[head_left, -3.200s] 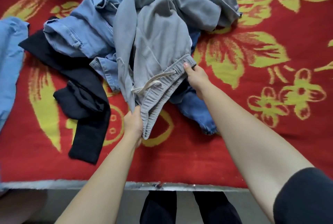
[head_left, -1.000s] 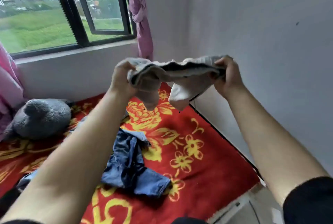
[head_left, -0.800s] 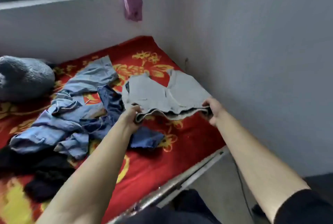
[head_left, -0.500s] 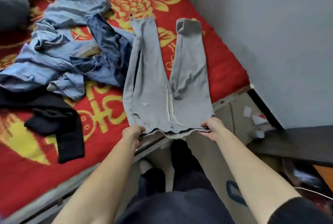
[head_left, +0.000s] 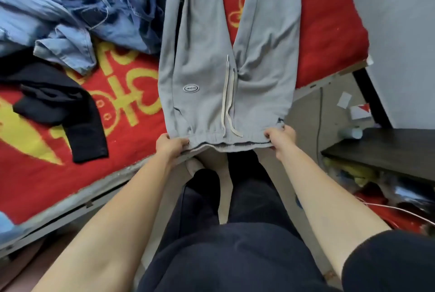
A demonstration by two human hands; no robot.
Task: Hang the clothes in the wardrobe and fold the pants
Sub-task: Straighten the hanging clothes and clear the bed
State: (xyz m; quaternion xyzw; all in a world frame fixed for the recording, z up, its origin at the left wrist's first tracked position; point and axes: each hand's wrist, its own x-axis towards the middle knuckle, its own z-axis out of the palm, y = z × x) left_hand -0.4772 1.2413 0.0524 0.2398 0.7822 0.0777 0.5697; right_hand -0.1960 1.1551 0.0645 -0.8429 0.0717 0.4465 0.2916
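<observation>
Grey sweatpants [head_left: 200,61] lie flat on the red bed, legs stretching away from me, white drawstring and an oval patch facing up. The waistband hangs slightly over the bed's near edge. My left hand [head_left: 170,144] grips the waistband's left corner. My right hand [head_left: 279,137] grips its right corner. Both hands hold the band stretched wide.
A heap of blue jeans [head_left: 89,9] sits left of the sweatpants, with a black garment [head_left: 63,106] below it on the red and yellow blanket [head_left: 131,94]. A grey wall is at right, a dark shelf [head_left: 386,148] at lower right, paper scraps on the floor.
I lifted the grey sweatpants off the pile, shook them out in the air, then laid them flat on the bed. Over the last half second they slid nearer the edge.
</observation>
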